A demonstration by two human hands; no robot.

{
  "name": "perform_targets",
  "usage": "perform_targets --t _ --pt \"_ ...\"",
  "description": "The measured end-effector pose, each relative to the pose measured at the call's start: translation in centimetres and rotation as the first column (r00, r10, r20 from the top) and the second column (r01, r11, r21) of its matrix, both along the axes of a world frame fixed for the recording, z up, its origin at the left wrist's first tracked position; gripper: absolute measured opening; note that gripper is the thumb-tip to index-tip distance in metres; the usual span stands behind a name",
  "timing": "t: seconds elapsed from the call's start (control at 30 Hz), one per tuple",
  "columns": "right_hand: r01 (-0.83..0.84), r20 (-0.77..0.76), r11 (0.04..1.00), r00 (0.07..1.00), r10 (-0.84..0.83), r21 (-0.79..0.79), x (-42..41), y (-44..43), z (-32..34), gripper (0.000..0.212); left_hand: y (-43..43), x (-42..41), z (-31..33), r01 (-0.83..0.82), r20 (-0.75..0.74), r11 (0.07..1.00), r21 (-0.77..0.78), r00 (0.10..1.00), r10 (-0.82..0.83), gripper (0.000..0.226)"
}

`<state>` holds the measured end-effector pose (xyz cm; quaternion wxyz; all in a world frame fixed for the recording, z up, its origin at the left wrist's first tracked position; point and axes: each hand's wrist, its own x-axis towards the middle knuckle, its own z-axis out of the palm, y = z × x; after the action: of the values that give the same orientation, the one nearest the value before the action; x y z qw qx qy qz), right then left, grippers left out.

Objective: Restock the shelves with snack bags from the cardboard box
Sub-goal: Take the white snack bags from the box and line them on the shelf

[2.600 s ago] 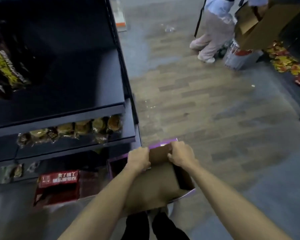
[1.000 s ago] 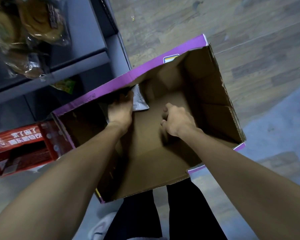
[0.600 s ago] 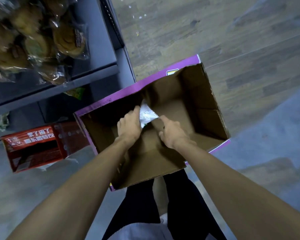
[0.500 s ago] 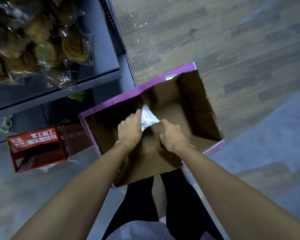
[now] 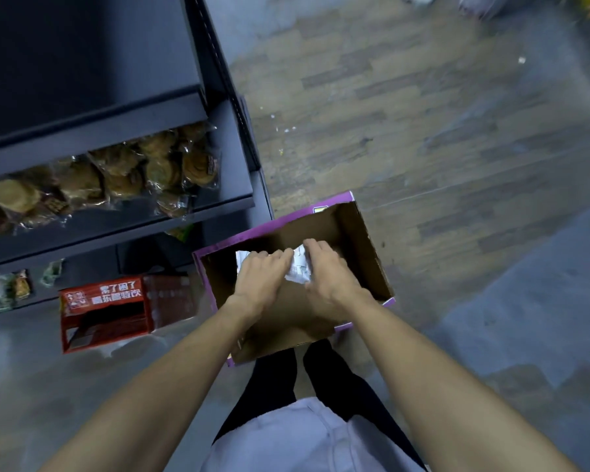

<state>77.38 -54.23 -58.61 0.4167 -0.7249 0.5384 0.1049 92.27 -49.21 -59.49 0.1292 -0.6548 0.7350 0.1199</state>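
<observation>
An open cardboard box [image 5: 361,240] with purple outer sides stands on the floor in front of my legs. Both my hands are over its opening, holding a white and silver snack bag [image 5: 298,269] between them. My left hand [image 5: 261,277] grips the bag's left part, and a white corner shows past its knuckles. My right hand [image 5: 327,274] grips the bag's right end. The rest of the box's inside looks bare brown cardboard. The dark shelf unit [image 5: 218,206] stands to the left.
Wrapped round pastries [image 5: 123,172] lie on the middle shelf; the shelf above [image 5: 92,97] looks bare. A red carton [image 5: 106,311] sits on the floor by the bottom shelf. Wood-look floor stretches to the right.
The hands first held the box flaps, then reached inside. Over the last second they have lifted the white bag upward, and the view has pulled back as I straighten.
</observation>
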Motion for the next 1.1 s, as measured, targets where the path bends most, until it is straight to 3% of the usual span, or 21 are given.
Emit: perform_targets --t 0.1,0.17,0.3,0.47,0.57,0.77,0.93,1.1 --pt "0.013 0.042 0.997 0.999 -0.01 -0.07 0.3 -1.2 2.6 0.035 -0.5 0.3 2.7 -0.032 -0.01 0.999 -0.037 0.999 0.031 0.028" --pt "0.026 0.079 0.993 0.997 -0.017 -0.115 0.5 -2.0 4.2 0.024 -0.7 0.8 4.4 -0.048 -0.023 0.995 -0.09 0.999 0.046 0.029" --pt "0.003 0.157 0.976 0.987 0.032 -0.216 0.9 -3.9 7.3 0.021 -1.1 2.2 7.1 -0.042 -0.048 0.965 -0.258 0.998 0.031 0.029" --pt "0.006 0.213 0.938 0.974 0.072 -0.345 1.5 -7.0 11.6 0.026 -0.8 4.2 9.6 -0.04 -0.023 0.946 -0.323 0.999 0.035 0.079" --pt "0.033 0.235 0.927 0.97 0.06 -0.374 2.0 -8.5 14.2 0.028 -1.1 4.5 11.2 -0.048 -0.019 0.94 -0.338 0.999 0.044 0.089" --pt "0.009 0.23 0.905 0.968 0.099 -0.424 2.9 -11.0 18.7 0.025 -2.5 4.5 15.4 -0.232 -0.095 0.876 -0.423 0.973 0.212 0.059" --pt "0.033 0.219 0.901 0.973 0.069 -0.432 3.0 -13.3 21.0 0.027 -4.8 6.1 19.7 -0.19 -0.071 0.833 -0.52 0.981 0.18 0.04" --pt "0.052 0.27 0.879 0.959 0.088 -0.474 3.3 -14.2 22.7 0.033 -5.8 6.6 22.5 -0.23 -0.11 0.841 -0.49 0.973 0.202 0.025"
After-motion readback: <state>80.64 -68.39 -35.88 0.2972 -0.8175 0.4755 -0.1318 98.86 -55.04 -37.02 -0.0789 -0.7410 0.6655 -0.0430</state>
